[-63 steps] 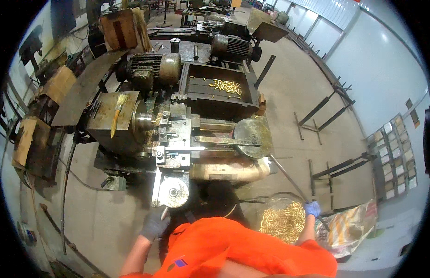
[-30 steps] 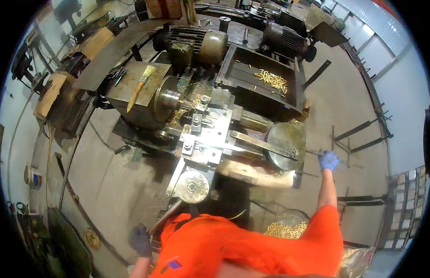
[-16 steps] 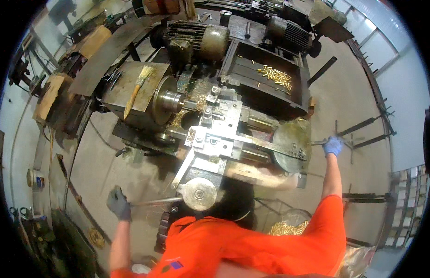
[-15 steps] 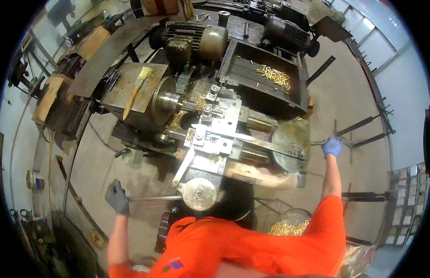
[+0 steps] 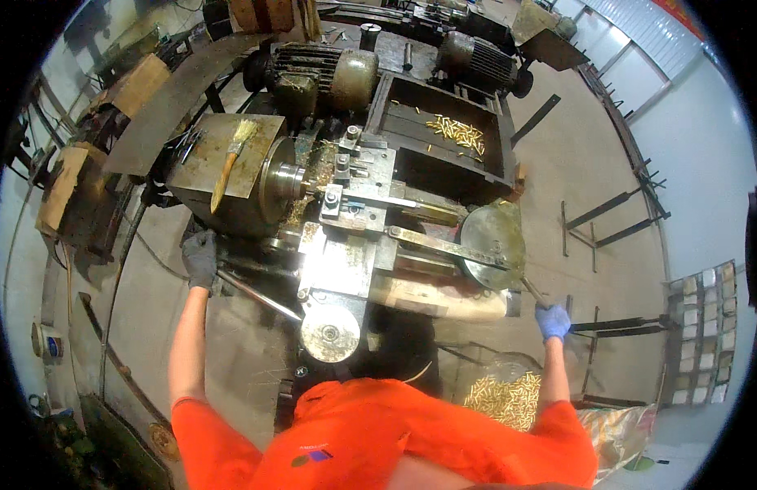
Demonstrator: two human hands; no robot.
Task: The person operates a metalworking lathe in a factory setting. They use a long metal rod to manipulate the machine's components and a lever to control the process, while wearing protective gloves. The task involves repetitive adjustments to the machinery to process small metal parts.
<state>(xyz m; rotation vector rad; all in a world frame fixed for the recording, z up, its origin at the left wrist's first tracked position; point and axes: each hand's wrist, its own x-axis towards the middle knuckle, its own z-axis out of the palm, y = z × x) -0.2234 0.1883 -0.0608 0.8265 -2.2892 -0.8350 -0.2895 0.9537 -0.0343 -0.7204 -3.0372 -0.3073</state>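
Observation:
In front of me stands a lathe-like machine with a round metal spindle nose (image 5: 289, 181). My left hand (image 5: 200, 257), in a dark grey glove, is closed round the outer end of a long metal lever (image 5: 260, 295), which slants down to a round metal hub (image 5: 330, 333). On the other side, my right hand (image 5: 552, 322), gloved in blue, grips the end of a thin handle rod (image 5: 532, 290) beside a large metal disc (image 5: 481, 237). Between the hands lies the metal tool slide (image 5: 346, 253), with bolted tool blocks (image 5: 332, 201) near the spindle and a flat link bar (image 5: 443, 246) reaching to the disc.
A wooden-handled brush (image 5: 226, 175) lies on the machine's headstock cover. Behind, a dark metal bin (image 5: 443, 175) holds small brass-coloured pieces (image 5: 460, 134). More brass pieces (image 5: 505, 400) are heaped low by my right arm. Electric motors (image 5: 352, 80) and metal racks (image 5: 611, 208) stand farther off.
My left hand has pushed its lever away from me, while my right hand has swung its rod down toward me. The tool slide and link bar have shifted. The whole view has moved slightly.

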